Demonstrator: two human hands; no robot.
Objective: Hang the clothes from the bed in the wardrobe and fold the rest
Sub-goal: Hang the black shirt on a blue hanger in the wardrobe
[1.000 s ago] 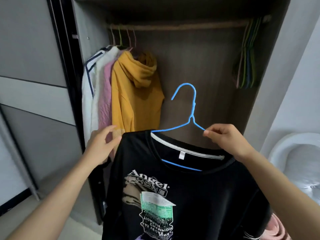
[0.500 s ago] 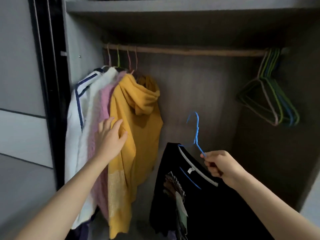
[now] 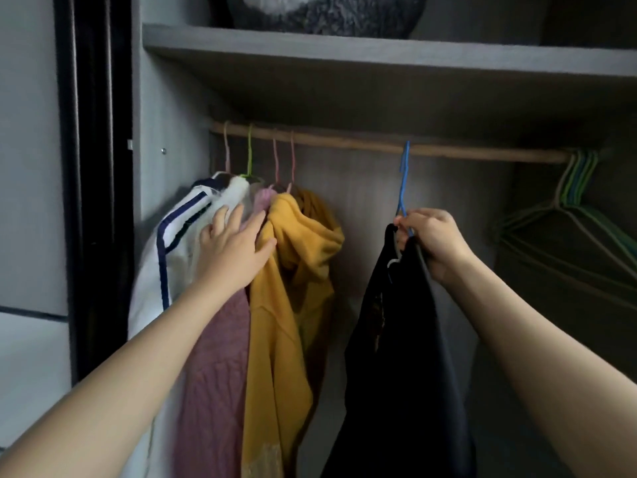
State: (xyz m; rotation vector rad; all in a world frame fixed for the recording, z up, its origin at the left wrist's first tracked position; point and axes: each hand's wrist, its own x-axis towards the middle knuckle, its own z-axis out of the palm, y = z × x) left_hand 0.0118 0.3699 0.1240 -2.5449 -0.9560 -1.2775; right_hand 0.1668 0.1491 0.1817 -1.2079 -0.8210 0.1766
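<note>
Leftward, at nine o'clock, the left hand [image 3: 234, 250] presses straight, spread fingers on the hung clothes [image 3: 220, 339]. Toward three o'clock, the right hand [image 3: 431, 243] pinches the blue hanger [image 3: 404, 181] at its neck, the hook up at the rail [image 3: 344, 141]. The black T-shirt [image 3: 403, 339] drapes from it at six o'clock, soft and light and likely to slide off thin wire, so the neck is the place to grip.

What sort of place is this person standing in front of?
Most likely a bedroom's open wardrobe. A wooden rail carries hung clothes such as a yellow hoodie, empty hangers bunch at its right end, and the right hand holds a blue hanger with a black T-shirt up to it.
</note>
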